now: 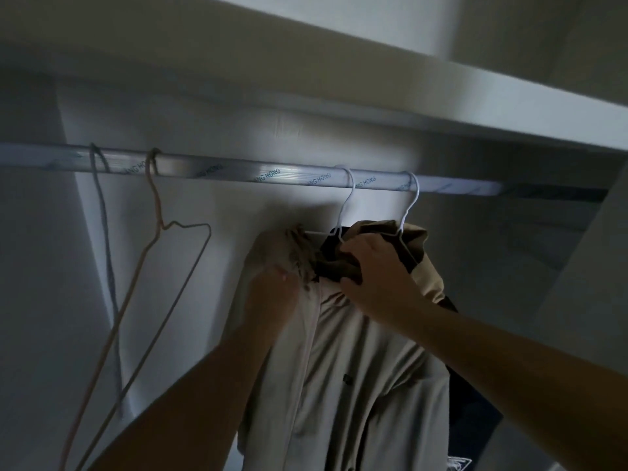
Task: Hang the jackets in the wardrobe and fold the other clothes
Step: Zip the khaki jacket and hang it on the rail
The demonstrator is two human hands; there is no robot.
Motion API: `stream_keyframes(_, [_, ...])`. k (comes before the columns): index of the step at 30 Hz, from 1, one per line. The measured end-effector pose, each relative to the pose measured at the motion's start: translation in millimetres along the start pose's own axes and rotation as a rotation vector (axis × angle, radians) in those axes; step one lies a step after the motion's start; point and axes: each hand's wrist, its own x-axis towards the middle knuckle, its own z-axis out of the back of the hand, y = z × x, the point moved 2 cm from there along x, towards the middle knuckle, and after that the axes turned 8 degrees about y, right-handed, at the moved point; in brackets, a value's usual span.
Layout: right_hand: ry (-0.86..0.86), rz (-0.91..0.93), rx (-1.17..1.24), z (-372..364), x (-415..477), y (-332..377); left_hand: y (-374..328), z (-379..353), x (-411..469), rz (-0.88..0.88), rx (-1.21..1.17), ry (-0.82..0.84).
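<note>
Head view hangers: four on the rail (238, 166); two bare, left of both hands.
Jackets: beige jacket (339, 368), tan jacket (418, 253).
Left hand (272, 297): raised, pinching the beige collar.
Right hand (377, 277): raised, gripping dark fabric.

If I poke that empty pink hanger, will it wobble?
Probably. The pink hanger looks like thin wire, so likely light. It hangs only by its hook on the smooth rail, so it may swing or slide.

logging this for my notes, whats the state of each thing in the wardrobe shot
beige jacket: hanging from a white hanger on the rail
second white hanger: on rail, carrying a garment
two wire hangers: on rail, bare
left hand: on jacket shoulder
right hand: gripping collar
</note>
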Motion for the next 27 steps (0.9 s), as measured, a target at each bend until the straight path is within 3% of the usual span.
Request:
stream_keyframes(2, [0.057, -0.088, 0.074, 0, 1, -7, -26, 11, 15, -0.074, -0.027, -0.093])
stream_keyframes(5, [0.142, -0.177, 0.088, -4, 4, -15, -48, 5, 34, -0.147, 0.154, -0.024])
stream_keyframes(8, [0.141, -0.131, 0.099, -5, 5, -16, -46, -10, 44, -0.083, 0.35, 0.06])
stream_keyframes(11, [0.143, -0.09, 0.133, -9, 5, -16, -39, -18, 51, -0.052, 0.728, 0.02])
stream_keyframes(13, [0.149, -0.059, 0.145, -10, 4, -17, -36, -18, 56, -0.05, 0.826, -0.012])
stream_keyframes(19, [0.239, 0.014, 0.217, -8, -5, -17, -36, -6, 57, -0.005, 0.829, 0.025])
stream_keyframes(24, [0.199, 0.05, 0.169, -11, -7, -14, -34, -13, 59, 0.062, 0.825, 0.035])
stream_keyframes(27, [0.175, 0.049, 0.172, -14, -9, -19, -33, -8, 58, 0.138, 0.459, -0.01])
